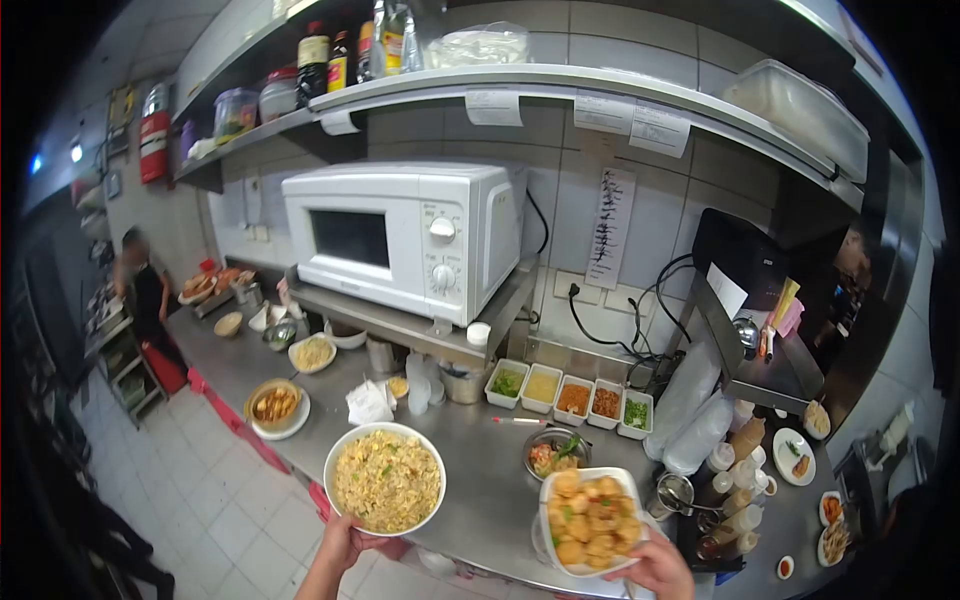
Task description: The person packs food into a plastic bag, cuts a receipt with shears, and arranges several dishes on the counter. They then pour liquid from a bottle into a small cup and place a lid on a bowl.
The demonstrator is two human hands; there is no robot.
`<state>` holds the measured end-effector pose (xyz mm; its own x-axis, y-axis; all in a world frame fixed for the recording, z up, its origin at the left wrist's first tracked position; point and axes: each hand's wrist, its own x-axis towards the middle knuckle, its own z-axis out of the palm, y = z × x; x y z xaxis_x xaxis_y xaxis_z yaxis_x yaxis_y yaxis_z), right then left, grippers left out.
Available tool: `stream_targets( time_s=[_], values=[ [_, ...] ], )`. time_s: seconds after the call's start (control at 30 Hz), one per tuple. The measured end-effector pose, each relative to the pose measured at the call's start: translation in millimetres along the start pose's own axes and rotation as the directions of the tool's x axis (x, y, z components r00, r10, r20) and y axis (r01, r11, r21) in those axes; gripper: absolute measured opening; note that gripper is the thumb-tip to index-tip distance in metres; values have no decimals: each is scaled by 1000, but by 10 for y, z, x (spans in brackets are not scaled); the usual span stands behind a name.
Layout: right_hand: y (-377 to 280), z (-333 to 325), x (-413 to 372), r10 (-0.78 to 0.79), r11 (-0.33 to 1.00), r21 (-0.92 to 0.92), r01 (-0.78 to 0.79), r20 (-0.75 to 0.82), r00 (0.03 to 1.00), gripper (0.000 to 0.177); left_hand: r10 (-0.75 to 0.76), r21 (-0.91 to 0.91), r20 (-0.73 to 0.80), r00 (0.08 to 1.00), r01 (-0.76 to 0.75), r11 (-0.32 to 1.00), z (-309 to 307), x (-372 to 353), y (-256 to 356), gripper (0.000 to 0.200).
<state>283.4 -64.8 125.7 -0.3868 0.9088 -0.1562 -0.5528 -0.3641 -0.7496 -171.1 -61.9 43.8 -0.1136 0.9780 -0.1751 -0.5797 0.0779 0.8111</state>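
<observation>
A round white bowl of fried rice [388,478] is held up by my left hand [345,543], whose fingers grip its lower left rim. My right hand [660,568] grips the lower right corner of a square white bowl [592,520] filled with golden fried pieces. Both bowls are over the front of the steel counter [470,490]. Just behind the square bowl sits a metal bowl [556,452] of mixed vegetables. The fingers under both bowls are partly hidden.
A white microwave [400,240] stands on a raised shelf. Small containers of toppings [573,398] line the back. Sauce bottles [735,480] and a plate [794,457] are at right; a bowl of food [276,405] is at left. A person [147,290] stands far left.
</observation>
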Motion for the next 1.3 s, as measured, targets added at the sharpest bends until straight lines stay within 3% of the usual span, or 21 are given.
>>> stream_targets(
  time_s=[0.07,0.13,0.17,0.27,0.33,0.37,0.47,0.53,0.57,0.67,0.7,0.77,0.83,0.9,0.97,1.03,1.1,1.2,1.23,1.3],
  values=[
    [-375,-160,-636,38,990,-137,-35,14,999,56,-5,-13,-52,999,4,1000,371,-443,-57,66],
    [-523,-384,-1189,-120,980,-180,85,-192,974,66,-47,-19,-22,999,47,999,557,-734,-221,70],
    [-696,-440,-1518,-77,966,-258,27,-182,980,52,-75,-3,-3,997,75,997,688,-882,-327,70],
    [-670,-1154,-2264,-170,971,-215,106,-305,937,64,-176,94,145,974,163,982,1171,-1246,-621,70],
    [-359,-1526,-2713,-261,958,-224,180,-416,871,65,-239,102,95,966,230,968,1273,-1351,-1049,65],
    [-323,-1592,-2878,-286,953,-235,193,-477,831,65,-319,164,148,936,295,942,1364,-1378,-1230,65],
    [-160,-2000,-3483,-308,951,-154,269,-573,759,65,-435,157,266,860,407,900,1753,-1493,-1707,68],
    [-18,-2331,-3804,-228,973,-128,192,-664,713,68,-532,186,321,783,499,846,1765,-1268,-2295,65],
    [-13,-2387,-3754,-213,976,-112,188,-686,696,68,-602,180,343,721,579,795,1761,-1078,-2377,63],
    [234,-2762,-3879,-260,946,-91,310,-784,564,69,-663,222,429,613,640,736,2971,-1479,-2253,71],
    [301,-2880,-3880,-267,943,-97,317,-788,555,69,-665,228,438,605,641,733,3061,-1469,-2343,71],
    [423,-3130,-3830,-321,900,-93,426,-802,503,69,-702,376,540,465,613,695,3299,-1444,-2489,70],
    [432,-3285,-3721,-327,893,-97,440,-811,485,69,-700,440,522,488,548,711,3474,-1501,-2525,68],
    [400,-3355,-3538,-321,883,-90,460,-831,454,66,-795,518,473,379,610,599,3450,-1424,-2706,66],
    [353,-3519,-3308,-332,868,-66,492,-815,476,64,-797,569,461,389,560,602,3215,-1237,-2974,66],
    [350,-3801,-2977,-337,848,-33,528,-804,491,64,-817,648,335,469,515,561,3212,-1247,-3034,67],
    [228,-3894,-2552,-335,804,-45,593,-859,388,59,-826,664,333,454,509,548,3241,-1239,-3083,66],
    [165,-4096,-2067,-382,754,-91,650,-866,322,58,-819,607,318,478,561,563,3222,-1279,-3284,62],
    [146,-4141,-1993,-380,752,-88,653,-867,321,58,-805,531,301,511,612,586,3185,-1267,-3394,59],
    [47,-4102,-1938,-378,712,51,700,-812,445,59,-821,562,287,494,607,562,2983,-1127,-3543,59]
  ],
)
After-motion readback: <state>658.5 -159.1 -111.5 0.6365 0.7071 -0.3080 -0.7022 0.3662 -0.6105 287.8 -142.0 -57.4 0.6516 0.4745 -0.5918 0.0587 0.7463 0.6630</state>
